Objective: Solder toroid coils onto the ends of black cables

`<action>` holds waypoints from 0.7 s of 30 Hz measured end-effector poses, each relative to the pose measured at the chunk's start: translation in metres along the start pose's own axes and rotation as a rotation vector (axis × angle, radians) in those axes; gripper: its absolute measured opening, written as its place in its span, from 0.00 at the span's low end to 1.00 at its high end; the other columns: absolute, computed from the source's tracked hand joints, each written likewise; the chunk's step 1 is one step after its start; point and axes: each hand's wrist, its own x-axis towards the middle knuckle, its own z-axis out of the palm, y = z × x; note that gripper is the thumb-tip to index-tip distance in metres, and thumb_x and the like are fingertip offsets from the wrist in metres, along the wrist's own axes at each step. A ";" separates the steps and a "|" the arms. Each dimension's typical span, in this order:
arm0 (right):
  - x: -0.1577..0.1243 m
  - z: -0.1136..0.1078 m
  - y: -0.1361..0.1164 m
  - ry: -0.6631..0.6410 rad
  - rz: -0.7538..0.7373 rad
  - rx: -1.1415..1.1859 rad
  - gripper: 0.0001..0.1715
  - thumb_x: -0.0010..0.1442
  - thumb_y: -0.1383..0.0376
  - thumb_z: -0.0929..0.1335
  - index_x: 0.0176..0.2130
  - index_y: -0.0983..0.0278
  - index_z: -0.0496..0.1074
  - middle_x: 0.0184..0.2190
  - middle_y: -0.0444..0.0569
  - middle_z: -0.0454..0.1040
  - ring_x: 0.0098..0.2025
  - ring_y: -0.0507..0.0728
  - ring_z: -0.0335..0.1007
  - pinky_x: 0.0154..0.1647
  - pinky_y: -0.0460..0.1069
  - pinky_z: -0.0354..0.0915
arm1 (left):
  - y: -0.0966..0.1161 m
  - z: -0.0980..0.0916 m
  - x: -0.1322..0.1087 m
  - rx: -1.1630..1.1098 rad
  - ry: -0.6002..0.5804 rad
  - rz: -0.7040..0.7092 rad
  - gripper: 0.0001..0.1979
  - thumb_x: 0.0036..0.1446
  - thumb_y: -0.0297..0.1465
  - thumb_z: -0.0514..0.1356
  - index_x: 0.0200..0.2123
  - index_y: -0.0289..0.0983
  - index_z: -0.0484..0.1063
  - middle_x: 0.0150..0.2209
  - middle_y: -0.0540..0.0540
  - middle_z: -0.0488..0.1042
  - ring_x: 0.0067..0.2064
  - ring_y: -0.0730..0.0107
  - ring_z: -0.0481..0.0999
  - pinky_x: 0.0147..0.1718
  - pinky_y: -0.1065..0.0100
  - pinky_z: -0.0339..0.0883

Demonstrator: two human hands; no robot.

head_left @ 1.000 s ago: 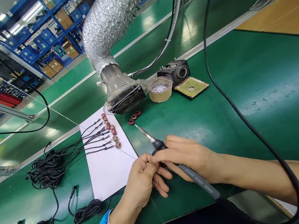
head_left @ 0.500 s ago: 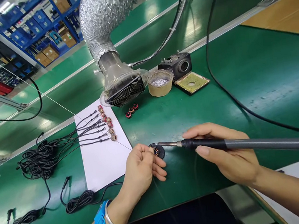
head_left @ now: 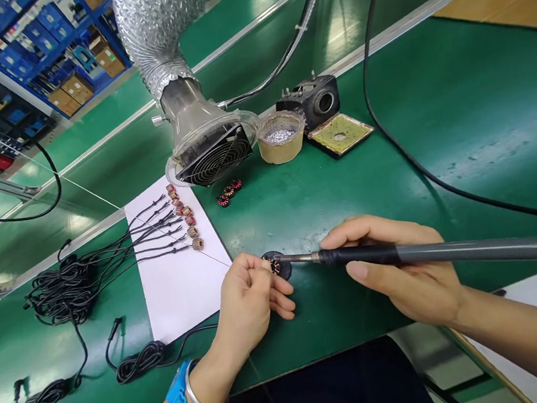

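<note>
My right hand (head_left: pixel 402 264) grips a soldering iron (head_left: pixel 478 250) by its black and grey handle, thumb and fingers around it. The iron's tip touches or nearly touches a small wound ring coil (head_left: pixel 274 266), which lies on a round black pad (head_left: pixel 285 272). Beside the coil, my left hand (head_left: pixel 247 294) is closed in a pinch on a thin solder wire (head_left: pixel 214 258) that comes in from the upper left. Its fingertips cover part of the coil, and whether they also touch it I cannot tell.
Black cables with wired coils (head_left: pixel 197 243) lie across a white sheet (head_left: pixel 177 296). A fume extractor (head_left: pixel 215 156) hangs beyond my hands. Behind stand a solder-filled pot (head_left: pixel 282 148) and an iron stand with a sponge (head_left: pixel 341 134). Three loose coils (head_left: pixel 229 192) lie nearby.
The iron's tip has moved slightly left, further over the coil. My left hand keeps its pinch beside it. The whole view has shifted a little.
</note>
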 end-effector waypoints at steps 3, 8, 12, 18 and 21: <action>0.000 0.000 -0.001 -0.013 -0.022 -0.018 0.09 0.57 0.71 0.64 0.38 0.61 0.71 0.26 0.44 0.71 0.25 0.52 0.65 0.23 0.47 0.60 | 0.000 0.000 0.000 0.003 -0.003 0.002 0.16 0.56 0.43 0.59 0.31 0.37 0.59 0.21 0.52 0.74 0.16 0.76 0.71 0.15 0.75 0.67; -0.001 -0.001 -0.002 -0.055 -0.064 -0.026 0.12 0.56 0.72 0.64 0.40 0.61 0.71 0.24 0.43 0.67 0.22 0.51 0.60 0.22 0.48 0.57 | 0.000 0.000 -0.001 0.011 -0.013 0.003 0.15 0.58 0.42 0.58 0.31 0.37 0.59 0.21 0.52 0.74 0.16 0.76 0.71 0.15 0.76 0.66; -0.002 -0.003 -0.003 -0.076 -0.084 -0.034 0.13 0.55 0.72 0.65 0.42 0.61 0.71 0.24 0.44 0.67 0.23 0.52 0.61 0.23 0.49 0.58 | 0.001 0.000 -0.001 0.012 -0.010 -0.003 0.17 0.56 0.44 0.59 0.31 0.38 0.59 0.21 0.52 0.74 0.16 0.76 0.71 0.15 0.76 0.66; 0.003 -0.001 -0.009 -0.025 -0.129 -0.038 0.13 0.56 0.71 0.64 0.41 0.62 0.71 0.22 0.44 0.66 0.21 0.52 0.60 0.21 0.48 0.57 | 0.001 0.000 -0.001 0.022 -0.013 0.002 0.16 0.57 0.42 0.59 0.30 0.38 0.59 0.20 0.52 0.74 0.16 0.76 0.71 0.15 0.76 0.66; 0.005 0.000 -0.010 -0.018 -0.148 -0.030 0.13 0.55 0.72 0.64 0.41 0.62 0.71 0.21 0.43 0.64 0.21 0.51 0.59 0.20 0.48 0.57 | 0.000 -0.001 -0.001 0.018 -0.011 0.014 0.14 0.58 0.41 0.58 0.31 0.37 0.59 0.21 0.52 0.75 0.16 0.76 0.72 0.15 0.76 0.66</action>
